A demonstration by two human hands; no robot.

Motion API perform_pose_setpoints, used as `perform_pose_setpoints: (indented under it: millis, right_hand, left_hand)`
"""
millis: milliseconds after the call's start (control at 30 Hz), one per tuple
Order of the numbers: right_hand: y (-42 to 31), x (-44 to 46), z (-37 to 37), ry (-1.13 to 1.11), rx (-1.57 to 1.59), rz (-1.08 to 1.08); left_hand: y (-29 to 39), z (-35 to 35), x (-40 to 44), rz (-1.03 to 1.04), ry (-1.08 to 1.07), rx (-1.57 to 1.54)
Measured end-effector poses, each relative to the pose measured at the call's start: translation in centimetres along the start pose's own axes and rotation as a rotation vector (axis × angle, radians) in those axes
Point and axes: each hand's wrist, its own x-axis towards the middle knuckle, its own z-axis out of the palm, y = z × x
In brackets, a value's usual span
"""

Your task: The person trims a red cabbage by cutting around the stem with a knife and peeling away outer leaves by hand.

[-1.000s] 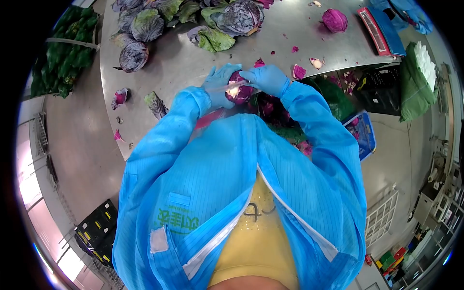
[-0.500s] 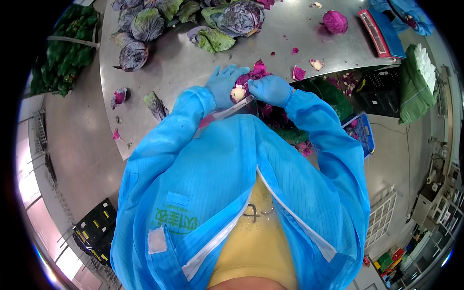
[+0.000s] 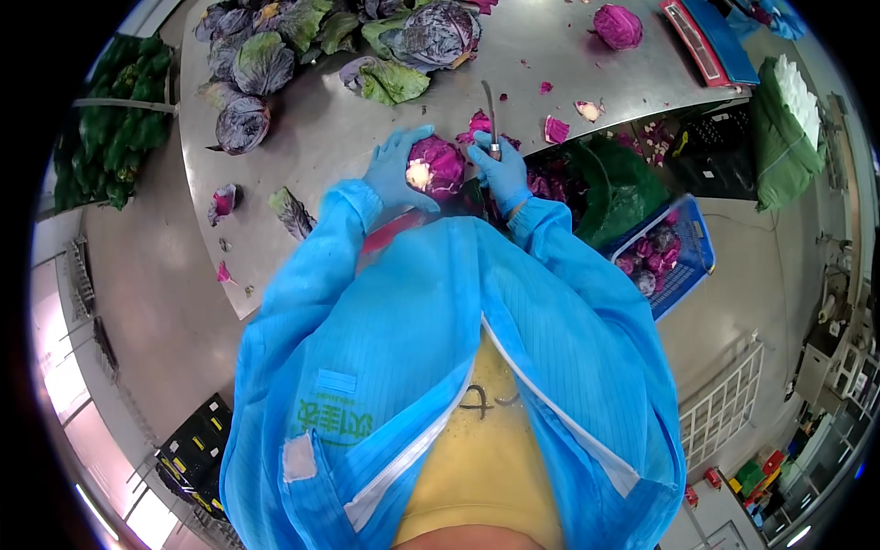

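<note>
A trimmed red cabbage (image 3: 438, 169) rests at the near edge of the metal table, its pale cut stem end facing toward me and left. My left hand (image 3: 396, 171), in a blue glove, curves round the cabbage's left side and holds it. Just right of the cabbage, apart from it, my right hand (image 3: 500, 174) is closed round the handle of a knife (image 3: 492, 115) with a thin, slightly curved blade pointing away from me. Purple leaf pieces (image 3: 478, 126) lie behind the cabbage.
Untrimmed cabbages (image 3: 264, 64) crowd the far left of the metal table (image 3: 302, 124); another trimmed cabbage (image 3: 618, 27) sits far right. Below right are a green net bag (image 3: 623, 188) and a blue crate (image 3: 701, 243) with cabbages. A red-and-blue bin (image 3: 710, 41) stands at the far right.
My right hand has drawn off the cabbage to the right, and the knife blade now points away from me. The cabbage and my left hand have shifted slightly left, and more of the cabbage shows.
</note>
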Motion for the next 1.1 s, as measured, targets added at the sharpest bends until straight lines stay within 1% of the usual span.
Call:
perform_pose_setpoints:
  millis: [67, 100, 167, 200, 233, 267, 333, 367, 400, 467, 533, 567, 600, 633, 667, 733, 800, 867, 933, 967, 1033, 1067, 1100]
  right_hand:
    - [0.4, -0.3, 0.6, -0.121, 0.039, 0.073]
    - [1.1, -0.5, 1.3, -0.142, 0.058, 0.084]
    - [2.1, -0.6, 2.1, -0.198, 0.050, 0.091]
    - [2.5, -0.7, 2.5, -0.232, 0.023, 0.089]
    - [3.5, -0.4, 3.0, -0.300, -0.029, -0.030]
    - [4.1, -0.5, 3.1, -0.310, 0.006, -0.013]
    - [4.0, -0.9, 3.8, -0.330, 0.126, -0.022]
    - [3.8, -1.0, 3.5, -0.333, 0.129, -0.019]
    - [2.3, -1.4, 3.1, -0.351, 0.082, 0.046]
    - [1.6, -1.5, 3.0, -0.368, 0.034, 0.110]
    - [1.7, -1.4, 3.0, -0.308, -0.174, -0.053]
    - [1.7, -1.5, 2.9, -0.307, -0.175, -0.054]
    - [1.3, -1.7, 2.7, -0.306, -0.199, -0.006]
    - [1.0, -1.8, 2.7, -0.305, -0.223, 0.042]
    - [1.3, -1.7, 2.9, -0.308, -0.222, 0.043]
    - [2.4, -1.7, 3.2, -0.188, -0.311, -0.167]
    - [3.0, -1.5, 3.5, -0.163, -0.314, -0.183]
    - [3.3, -1.7, 3.6, -0.133, -0.318, -0.197]
    - [2.4, -1.9, 3.8, -0.019, -0.477, -0.287]
    - [2.1, -1.9, 3.7, -0.015, -0.475, -0.286]
    - [1.9, -2.0, 3.6, 0.084, -0.605, -0.381]
    - [3.0, -1.5, 3.3, 0.128, -0.511, -0.327]
    - [2.7, -1.4, 2.9, 0.125, -0.556, -0.310]
  left_hand:
    - [0.2, 0.1, -0.3, -0.053, 0.050, -0.149]
    - [0.0, 0.7, -0.5, -0.055, 0.048, -0.146]
    - [-0.8, 2.2, -1.0, -0.099, 0.273, -0.367]
    - [-0.6, 2.2, -1.3, -0.100, 0.268, -0.364]
    - [-0.3, 2.2, -1.8, -0.177, 0.281, -0.454]
    - [-0.1, 2.1, -2.0, -0.256, 0.294, -0.545]
    - [-0.6, 2.5, -2.8, -0.243, 0.315, -0.600]
    - [-0.9, 2.7, -3.1, -0.243, 0.336, -0.589]
    - [-1.0, 2.6, -3.4, -0.242, 0.357, -0.578]
    - [-1.2, 2.6, -3.8, -0.259, 0.321, -0.634]
    - [-1.5, 2.8, -3.9, -0.273, 0.283, -0.695]
    - [-2.0, 2.8, -3.9, -0.267, 0.257, -0.483]
    - [-1.9, 2.6, -3.8, -0.260, 0.231, -0.269]
    - [-1.8, 2.5, -3.8, -0.261, 0.233, -0.269]
    - [-1.6, 2.4, -4.0, -0.287, 0.231, -0.318]
    - [-1.6, 2.4, -4.3, -0.315, 0.225, -0.365]
    - [-2.4, 3.2, -4.4, -0.338, 0.189, -0.829]
    - [-3.2, 3.5, -4.6, -0.352, 0.192, -0.784]
    - [-3.2, 3.4, -4.6, -0.359, 0.194, -0.738]
    - [-3.0, 3.4, -4.7, -0.350, 0.214, -0.707]
    - [-2.2, 3.4, -5.3, -0.342, 0.228, -0.674]
    - [-1.7, 3.4, -5.5, -0.402, 0.277, -0.603]
    - [-1.4, 3.2, -5.4, -0.458, 0.331, -0.530]
